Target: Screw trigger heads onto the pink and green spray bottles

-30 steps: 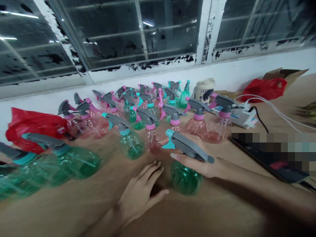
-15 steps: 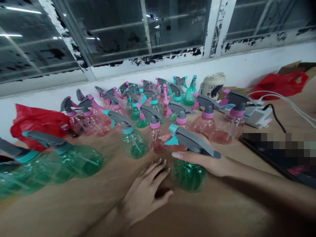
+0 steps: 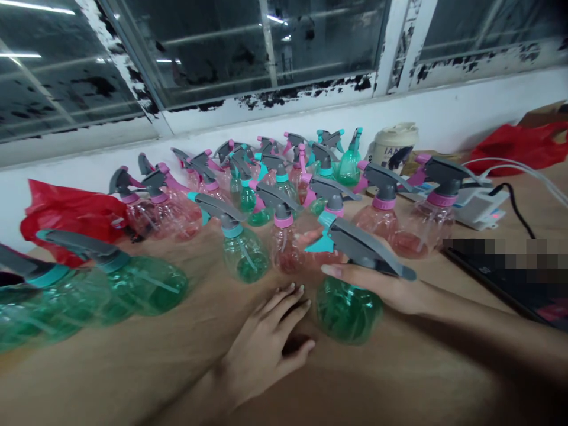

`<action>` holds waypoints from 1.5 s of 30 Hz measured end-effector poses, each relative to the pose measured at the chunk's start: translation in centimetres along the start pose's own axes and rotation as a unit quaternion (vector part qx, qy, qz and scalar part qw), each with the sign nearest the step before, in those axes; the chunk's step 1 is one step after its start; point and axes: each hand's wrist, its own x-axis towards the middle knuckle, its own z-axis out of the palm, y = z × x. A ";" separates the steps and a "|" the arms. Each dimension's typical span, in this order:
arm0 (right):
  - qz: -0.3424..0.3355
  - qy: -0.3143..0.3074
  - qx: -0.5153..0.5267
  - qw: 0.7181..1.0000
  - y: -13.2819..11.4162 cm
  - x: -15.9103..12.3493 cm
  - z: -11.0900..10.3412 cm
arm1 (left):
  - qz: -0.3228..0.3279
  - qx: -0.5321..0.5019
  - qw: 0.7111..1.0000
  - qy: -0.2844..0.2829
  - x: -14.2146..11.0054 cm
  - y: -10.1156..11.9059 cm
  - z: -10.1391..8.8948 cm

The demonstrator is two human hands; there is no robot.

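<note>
My right hand (image 3: 386,283) is wrapped round the neck of a green spray bottle (image 3: 348,310) with a grey and turquoise trigger head, its thumb toward me and part of its fingers hidden behind. The bottle stands upright, or nearly so, at the right of centre. To its left my left hand (image 3: 270,337) lies palm down on the tabletop (image 3: 213,367), fingers stretched, holding nothing. Just beyond the hands are a green spray bottle with a turquoise collar (image 3: 245,254) and a clear-pink spray bottle with a pink collar (image 3: 286,245).
Several pink and green spray bottles crowd toward the wall. More green bottles (image 3: 146,284) stand at the left by a red plastic bag (image 3: 73,216). A paper cup (image 3: 393,145), a white power strip (image 3: 477,204) with cables and a dark flat device (image 3: 501,284) are at the right.
The view has shifted slightly, so most things sit a little farther right. Both hands keep their poses, and my right hand still grips the green spray bottle.
</note>
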 end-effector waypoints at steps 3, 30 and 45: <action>-0.016 -0.023 0.042 0.999 -0.3 0.2 -0.1 | 0.003 0.000 1.000 0.004 0.0 0.0 0.0; -0.050 0.000 -0.041 0.998 -1.5 0.5 0.1 | 0.005 -0.013 1.000 0.025 0.2 -0.4 0.3; -0.064 -0.010 -0.049 0.997 -0.7 0.2 0.2 | -0.012 0.020 1.000 0.019 0.6 0.7 0.4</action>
